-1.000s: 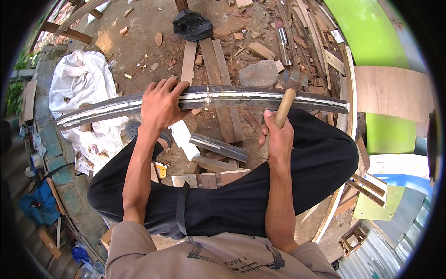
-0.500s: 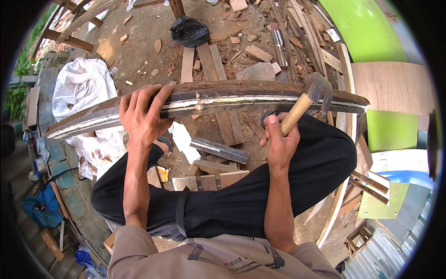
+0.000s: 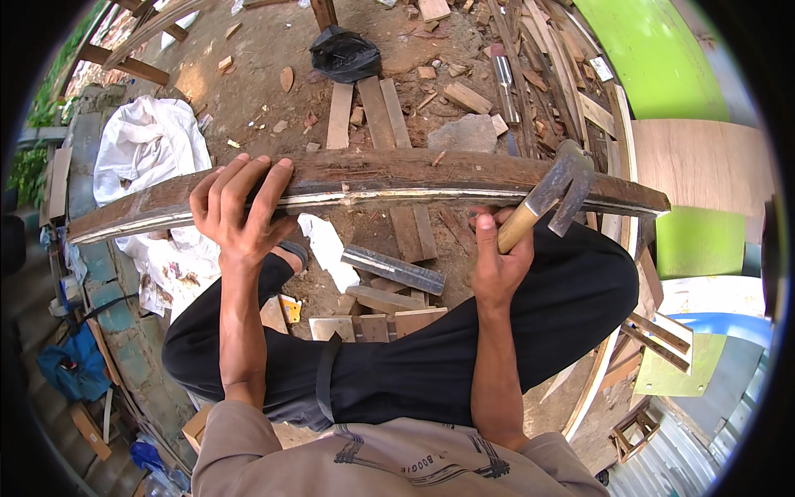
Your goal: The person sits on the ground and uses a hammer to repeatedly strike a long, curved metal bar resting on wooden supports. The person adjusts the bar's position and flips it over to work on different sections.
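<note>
Across in front of me lies a long dark wooden beam (image 3: 397,170), its near side marked by a whitish strip running lengthwise. My left hand (image 3: 240,209) grips the beam left of its middle, fingers over the top and thumb on the near side. A claw hammer (image 3: 561,189) with a pale wooden handle is in my closed right hand (image 3: 502,269). Its metal head is up in front of the beam's right part, claw pointing toward me. Some fingers of that hand reach close to the beam's lower edge; whether they touch it is hidden.
Between my legs lie a short dark wood piece (image 3: 393,268) and a white scrap (image 3: 325,253). A white sack (image 3: 149,153) is at left, a black plastic bag (image 3: 346,54) beyond the beam. Timber offcuts (image 3: 468,97) litter the far ground; green panels (image 3: 662,58) stand right.
The beam has rolled toward me, showing more of its brown top face. My left hand has shifted slightly left. The hammer has turned, so its claw now shows more plainly.
</note>
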{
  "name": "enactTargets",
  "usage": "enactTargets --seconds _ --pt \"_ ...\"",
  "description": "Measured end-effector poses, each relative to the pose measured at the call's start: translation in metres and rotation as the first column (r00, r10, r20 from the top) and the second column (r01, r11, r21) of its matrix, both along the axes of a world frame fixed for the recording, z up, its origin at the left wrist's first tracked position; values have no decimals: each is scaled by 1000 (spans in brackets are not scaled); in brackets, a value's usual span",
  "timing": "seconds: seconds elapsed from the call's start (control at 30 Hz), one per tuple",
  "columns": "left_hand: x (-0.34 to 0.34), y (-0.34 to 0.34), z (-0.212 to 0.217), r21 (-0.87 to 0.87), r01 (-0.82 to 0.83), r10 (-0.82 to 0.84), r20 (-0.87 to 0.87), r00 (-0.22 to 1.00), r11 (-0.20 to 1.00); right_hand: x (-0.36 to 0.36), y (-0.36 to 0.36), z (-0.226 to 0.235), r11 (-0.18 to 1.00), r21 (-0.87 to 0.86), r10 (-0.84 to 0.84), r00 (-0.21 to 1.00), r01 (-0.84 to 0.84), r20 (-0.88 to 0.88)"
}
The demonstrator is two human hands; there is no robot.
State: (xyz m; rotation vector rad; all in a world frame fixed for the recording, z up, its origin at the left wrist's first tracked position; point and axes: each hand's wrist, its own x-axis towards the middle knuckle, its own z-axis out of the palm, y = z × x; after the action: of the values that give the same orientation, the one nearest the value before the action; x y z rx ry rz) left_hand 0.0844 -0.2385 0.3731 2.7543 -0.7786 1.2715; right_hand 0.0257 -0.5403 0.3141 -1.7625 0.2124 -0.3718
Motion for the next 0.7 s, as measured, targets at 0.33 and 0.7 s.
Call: enactTargets --seconds 0.33,0.7 --pt "-1 13 -10 57 10 -17 120 993 998 0 14 3 946 322 19 996 -45 82" --pt "1 18 -15 -13 58 -57 100 993 998 -3 12 5 973 220 28 979 -73 204"
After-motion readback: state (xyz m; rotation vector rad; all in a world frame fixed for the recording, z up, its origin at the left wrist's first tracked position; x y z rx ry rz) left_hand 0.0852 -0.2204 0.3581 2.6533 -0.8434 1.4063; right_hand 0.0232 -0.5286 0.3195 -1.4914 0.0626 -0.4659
